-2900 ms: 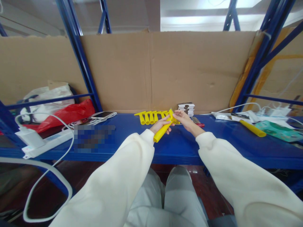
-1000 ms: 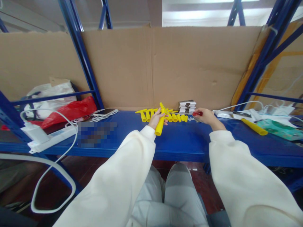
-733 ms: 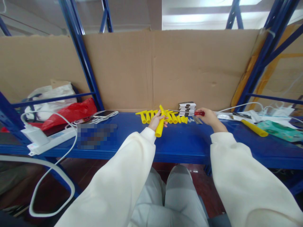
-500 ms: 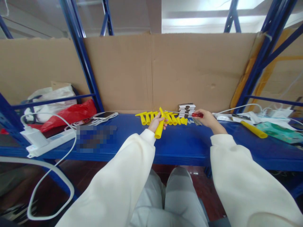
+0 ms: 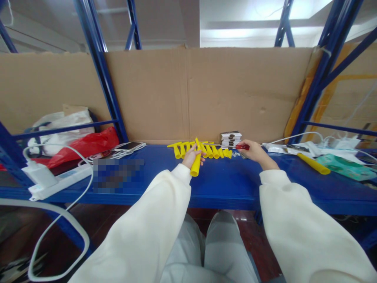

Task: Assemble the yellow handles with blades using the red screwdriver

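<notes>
A yellow tapered tube [image 5: 194,169] is gripped in my left hand [image 5: 189,158], its wide open end facing me and its narrow end pointing away. My right hand [image 5: 255,151] is closed round the red handle of a screwdriver [image 5: 242,147]. The thin metal shaft runs left toward the tube's narrow end; whether its tip touches the tube, I cannot tell. Several more yellow tubes [image 5: 209,151] stand in a row behind my left hand, partly hidden by it. To their right are short yellow pieces [image 5: 225,153] and small silvery bits [image 5: 236,154].
A stack of small white boxes [image 5: 231,138] stands against the cardboard panel [image 5: 241,90]. Another yellow tube [image 5: 313,163] lies at right beside a green packet [image 5: 344,166]. At left are a phone [image 5: 130,146], a power strip [image 5: 63,181] and a looping white cable [image 5: 88,184].
My right hand has moved slightly left with the screwdriver, whose shaft now shows more clearly. My left hand keeps its hold on the yellow tube. The camera view has tilted a little upward.
</notes>
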The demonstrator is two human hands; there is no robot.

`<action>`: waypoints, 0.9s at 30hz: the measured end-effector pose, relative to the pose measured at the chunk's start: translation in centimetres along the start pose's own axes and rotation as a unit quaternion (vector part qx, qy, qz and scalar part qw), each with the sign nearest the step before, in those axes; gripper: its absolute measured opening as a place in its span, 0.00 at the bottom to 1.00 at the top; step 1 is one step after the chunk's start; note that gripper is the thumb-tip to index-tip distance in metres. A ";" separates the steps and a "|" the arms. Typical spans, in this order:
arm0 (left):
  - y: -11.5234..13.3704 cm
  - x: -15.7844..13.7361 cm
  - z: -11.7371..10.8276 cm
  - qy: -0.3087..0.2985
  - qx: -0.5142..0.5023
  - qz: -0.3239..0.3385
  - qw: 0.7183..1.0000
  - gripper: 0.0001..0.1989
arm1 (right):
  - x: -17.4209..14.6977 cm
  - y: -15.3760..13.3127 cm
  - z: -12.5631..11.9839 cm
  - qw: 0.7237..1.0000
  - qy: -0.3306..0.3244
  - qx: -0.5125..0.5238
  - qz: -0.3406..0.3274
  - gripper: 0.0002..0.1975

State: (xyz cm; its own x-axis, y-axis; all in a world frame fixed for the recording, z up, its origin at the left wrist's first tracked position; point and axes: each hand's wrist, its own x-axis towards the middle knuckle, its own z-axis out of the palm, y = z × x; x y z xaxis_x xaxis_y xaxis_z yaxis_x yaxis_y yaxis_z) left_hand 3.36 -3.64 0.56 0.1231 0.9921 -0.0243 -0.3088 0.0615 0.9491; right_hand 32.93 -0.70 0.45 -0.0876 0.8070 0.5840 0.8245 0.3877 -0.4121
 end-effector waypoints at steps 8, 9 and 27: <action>-0.5 0.2 -0.8 0.023 0.031 -0.023 0.999 0.41 | -0.1 -0.5 -0.1 1.000 -0.013 -0.003 0.001 0.10; -0.6 0.2 -0.9 0.024 0.036 -0.027 0.999 0.41 | -0.1 -0.6 -0.1 1.000 -0.016 -0.005 0.002 0.11; -0.3 -0.4 -0.5 0.015 0.053 -0.038 0.998 0.41 | -0.4 -1.3 0.4 0.999 -0.026 -0.021 0.001 0.11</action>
State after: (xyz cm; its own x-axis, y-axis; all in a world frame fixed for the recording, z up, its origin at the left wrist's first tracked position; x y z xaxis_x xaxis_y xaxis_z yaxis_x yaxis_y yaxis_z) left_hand 2.95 -3.97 0.09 0.1141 0.9880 -0.1045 -0.1984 0.1257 0.9720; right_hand 31.65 -1.37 0.43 -0.1141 0.8307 0.5449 0.8474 0.3677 -0.3830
